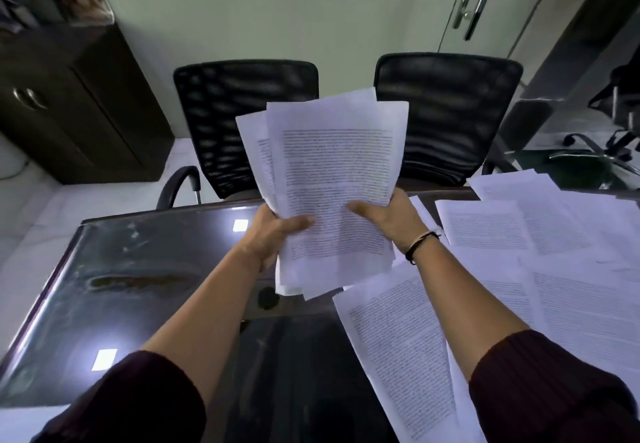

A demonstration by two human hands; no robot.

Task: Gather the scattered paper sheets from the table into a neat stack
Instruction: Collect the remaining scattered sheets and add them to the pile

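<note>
I hold an uneven bundle of printed paper sheets [332,172] up in the air above the dark glass table [145,269]. My left hand [277,231] grips its lower left edge, thumb on the front page. My right hand [388,217] grips the lower right edge, thumb also on top. The sheets in the bundle are fanned out and misaligned at top and bottom. Several more printed sheets [554,269] lie scattered and overlapping on the right half of the table, one [398,356] near the front beside my right forearm.
Two black mesh office chairs [246,120] [446,110] stand behind the table's far edge. A dark cabinet [69,103] is at the far left. A white sheet corner [24,422] shows at the bottom left. Ceiling lights reflect on the table's left half.
</note>
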